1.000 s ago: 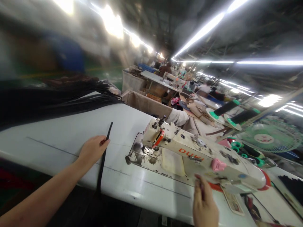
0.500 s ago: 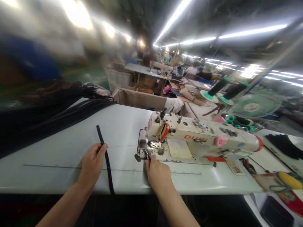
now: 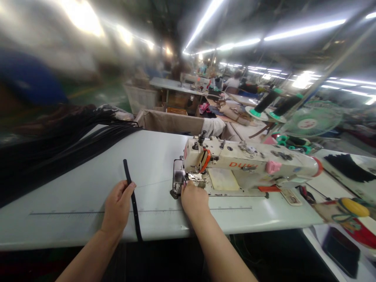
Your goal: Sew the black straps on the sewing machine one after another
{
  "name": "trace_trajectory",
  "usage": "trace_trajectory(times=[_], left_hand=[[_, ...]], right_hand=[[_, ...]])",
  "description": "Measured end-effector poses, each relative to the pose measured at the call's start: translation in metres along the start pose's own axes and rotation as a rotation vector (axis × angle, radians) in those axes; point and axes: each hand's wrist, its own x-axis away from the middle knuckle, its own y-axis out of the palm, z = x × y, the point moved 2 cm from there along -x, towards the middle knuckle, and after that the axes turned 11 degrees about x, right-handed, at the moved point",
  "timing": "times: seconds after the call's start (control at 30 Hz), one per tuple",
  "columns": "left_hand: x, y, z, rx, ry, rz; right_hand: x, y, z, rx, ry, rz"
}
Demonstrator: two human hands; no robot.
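Observation:
A narrow black strap [image 3: 134,207] with small holes is pinched between the thumb and fingers of my left hand [image 3: 119,203]; its lower end reaches the table's front edge. A thin thread runs from the strap to the needle area of the white sewing machine [image 3: 249,164]. Beside the needle plate [image 3: 178,175], my right hand [image 3: 195,199] is closed around a small tool, seemingly metal with a pink part, mostly hidden by the fingers.
Many black straps [image 3: 96,150] lie across the table's left side. Behind stands a cloth-lined bin [image 3: 170,121]. Thread cones [image 3: 266,103] and a green fan [image 3: 313,121] are at the back right. A ruler scale [image 3: 73,212] marks the table.
My right hand has moved forward, closer to the needle, with the small tool. My left hand still holds the strap. The whole view has shifted slightly.

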Motion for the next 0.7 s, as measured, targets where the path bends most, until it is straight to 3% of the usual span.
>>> trace_trajectory(times=[0.23,0.33,0.4,0.47,0.57,0.7], left_hand=[[0.001,-0.003,-0.001,-0.042,0.037,-0.055],[0.005,-0.007,-0.004,-0.039,0.016,-0.114],[0.007,-0.009,-0.007,0.014,-0.050,-0.133],[0.010,-0.009,-0.011,0.121,-0.149,-0.119],[0.014,-0.004,-0.010,0.326,-0.295,-0.098],[0.020,-0.001,0.004,0.451,-0.378,-0.187]], right_hand=[[0.020,0.000,0.011,-0.044,-0.341,0.116],[0.041,0.002,0.018,-0.265,-0.477,0.207],[0.051,0.003,0.023,-0.485,-0.481,0.221],[0.058,0.002,0.025,-0.703,-0.458,0.174],[0.061,0.002,0.019,-0.962,-0.421,-0.001],[0.062,0.005,-0.002,-1.181,-0.423,-0.209]])
